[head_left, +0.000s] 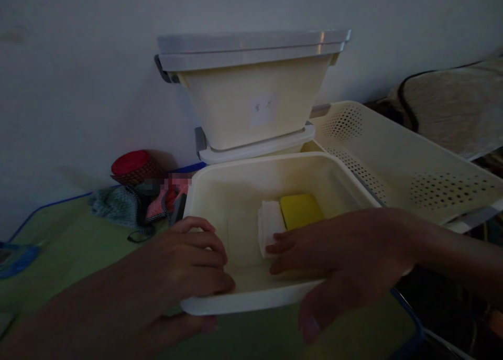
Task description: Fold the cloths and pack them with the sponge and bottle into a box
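A cream plastic storage bin (251,299) stands open in front of me. My left hand (188,265) grips its near left corner, fingers bent over the rim to the inside and the thumb below it outside. My right hand (334,255) reaches over the near right side, fingers stretched out and thumb apart, outside the rim. Its fingertips overlap a white folded item (270,224) on the bin's floor; whether they touch it I cannot tell. Beside that item lies a yellow rectangular thing (301,210), partly hidden by my right hand.
Behind stands a lidded bin (223,108) with a paper label, on another white lid (259,146). To the right is a perforated basket (393,161). On the green table (74,239) lie a red-topped woven roll (135,167), grey-green cloth (120,205) and a blue packet (18,258).
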A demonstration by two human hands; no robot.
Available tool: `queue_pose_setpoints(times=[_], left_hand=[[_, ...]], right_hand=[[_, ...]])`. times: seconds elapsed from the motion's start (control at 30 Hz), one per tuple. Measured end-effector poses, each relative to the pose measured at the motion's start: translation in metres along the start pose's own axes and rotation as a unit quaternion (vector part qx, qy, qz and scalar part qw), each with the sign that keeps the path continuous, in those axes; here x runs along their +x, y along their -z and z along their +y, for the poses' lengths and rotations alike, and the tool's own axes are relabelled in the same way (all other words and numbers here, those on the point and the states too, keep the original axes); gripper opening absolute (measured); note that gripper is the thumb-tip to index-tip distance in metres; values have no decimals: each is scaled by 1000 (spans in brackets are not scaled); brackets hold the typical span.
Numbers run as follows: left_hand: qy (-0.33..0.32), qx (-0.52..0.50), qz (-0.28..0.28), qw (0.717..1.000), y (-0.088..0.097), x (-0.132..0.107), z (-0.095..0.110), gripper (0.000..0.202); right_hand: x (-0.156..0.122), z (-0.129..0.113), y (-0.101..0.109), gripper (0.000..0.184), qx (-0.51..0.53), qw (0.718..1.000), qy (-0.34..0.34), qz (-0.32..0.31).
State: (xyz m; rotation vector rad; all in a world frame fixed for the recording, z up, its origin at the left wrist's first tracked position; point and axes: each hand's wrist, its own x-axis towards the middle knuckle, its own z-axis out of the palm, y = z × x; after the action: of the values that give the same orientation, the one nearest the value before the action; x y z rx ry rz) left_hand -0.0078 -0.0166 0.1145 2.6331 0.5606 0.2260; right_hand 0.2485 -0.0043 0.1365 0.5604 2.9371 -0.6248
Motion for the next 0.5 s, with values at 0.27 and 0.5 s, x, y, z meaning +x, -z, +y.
queue_pose_setpoints(times=[0.27,0.5], left_hand=[[-1,5,-32,999,8,4,6,22],[11,9,-30,999,9,5,10,19]], right_hand=[[-11,-32,-24,33,-202,956,-51,204],[-14,-39,-42,32,-307,911,-52,271]])
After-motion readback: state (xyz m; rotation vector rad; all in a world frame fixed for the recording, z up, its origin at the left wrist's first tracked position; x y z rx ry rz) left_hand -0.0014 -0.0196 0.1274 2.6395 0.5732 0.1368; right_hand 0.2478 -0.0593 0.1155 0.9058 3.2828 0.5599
